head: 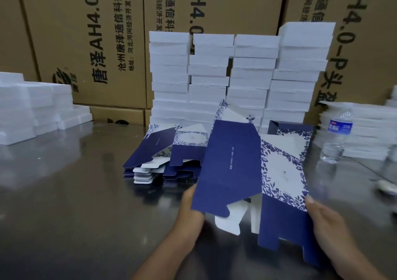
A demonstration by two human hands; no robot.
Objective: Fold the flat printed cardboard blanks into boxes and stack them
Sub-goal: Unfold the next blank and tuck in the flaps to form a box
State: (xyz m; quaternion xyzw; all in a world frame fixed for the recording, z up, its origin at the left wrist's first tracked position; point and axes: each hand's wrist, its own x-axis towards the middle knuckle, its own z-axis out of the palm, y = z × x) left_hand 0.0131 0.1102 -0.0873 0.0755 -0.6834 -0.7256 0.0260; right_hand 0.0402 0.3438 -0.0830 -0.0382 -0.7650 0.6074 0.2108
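A navy cardboard blank [232, 163] with a white floral panel hangs above the steel table, partly opened, its flaps dangling below. My left hand [191, 211] grips its lower left edge, fingers hidden behind the card. At the lower right edge my right hand [328, 221] holds it, thumb on the printed face. Behind lies a low pile of flat blanks [159, 148]. One folded navy box [294, 129] stands to the right of that pile.
Four tall columns of white boxes [236, 75] rise behind the blanks, against large brown shipping cartons [90, 43]. More white stacks sit far left [32, 107] and far right [365, 133]. A plastic water bottle [337, 135] stands at the right on the reflective table [64, 193].
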